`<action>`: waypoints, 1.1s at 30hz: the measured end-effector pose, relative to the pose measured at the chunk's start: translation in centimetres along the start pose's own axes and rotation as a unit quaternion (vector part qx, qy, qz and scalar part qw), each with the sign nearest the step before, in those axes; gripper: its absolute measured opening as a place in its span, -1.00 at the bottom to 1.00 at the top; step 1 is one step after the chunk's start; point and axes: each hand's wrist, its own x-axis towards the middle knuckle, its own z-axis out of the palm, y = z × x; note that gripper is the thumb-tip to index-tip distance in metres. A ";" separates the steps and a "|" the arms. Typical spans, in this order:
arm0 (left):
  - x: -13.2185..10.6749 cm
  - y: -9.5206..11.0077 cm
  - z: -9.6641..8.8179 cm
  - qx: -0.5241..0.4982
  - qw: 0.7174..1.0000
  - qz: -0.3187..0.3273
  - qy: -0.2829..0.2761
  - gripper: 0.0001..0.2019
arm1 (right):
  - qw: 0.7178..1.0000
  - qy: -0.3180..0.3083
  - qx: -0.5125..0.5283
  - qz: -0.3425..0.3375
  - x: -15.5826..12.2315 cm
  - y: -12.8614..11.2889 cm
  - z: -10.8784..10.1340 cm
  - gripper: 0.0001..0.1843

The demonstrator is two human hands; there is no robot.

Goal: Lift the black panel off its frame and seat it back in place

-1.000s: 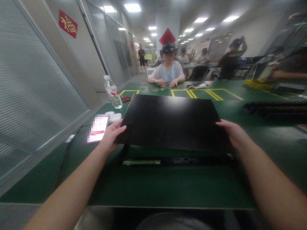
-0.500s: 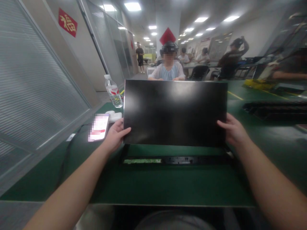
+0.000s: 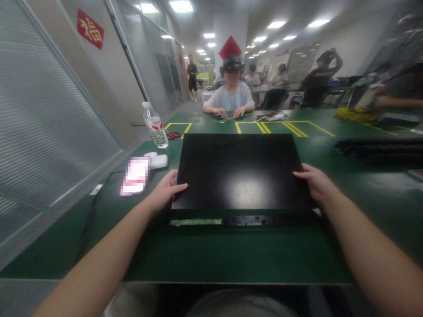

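Observation:
A glossy black flat screen panel (image 3: 238, 163) is tilted back over the green table, held by its two side edges. My left hand (image 3: 167, 189) grips the left edge, thumb on the front face and fingers behind. On the opposite edge, my right hand (image 3: 317, 182) pinches the panel the same way. Just below the panel's lower edge lies a black frame (image 3: 274, 220), of which the near bar shows; a green circuit board (image 3: 196, 222) is set in its left part. The panel hides the rest of the frame.
Left of the panel are a lit phone (image 3: 135, 176), a white case (image 3: 158, 160), a water bottle (image 3: 155, 125) and red-handled scissors (image 3: 173, 135). Dark strips (image 3: 380, 149) lie at right on the green table (image 3: 231, 255). Across it sits a person (image 3: 233, 94) with both hands on the tabletop.
The panel has tipped from nearly upright to leaning well back, its top edge lower and farther away. Both hands keep hold of it. The far tabletop and the scissors now show.

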 end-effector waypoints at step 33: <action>0.0 0.6 0.1 -0.014 0.997 -0.069 -0.020 -0.32 | 0.994 0.037 -0.095 0.036 0.4 0.5 0.1 -0.80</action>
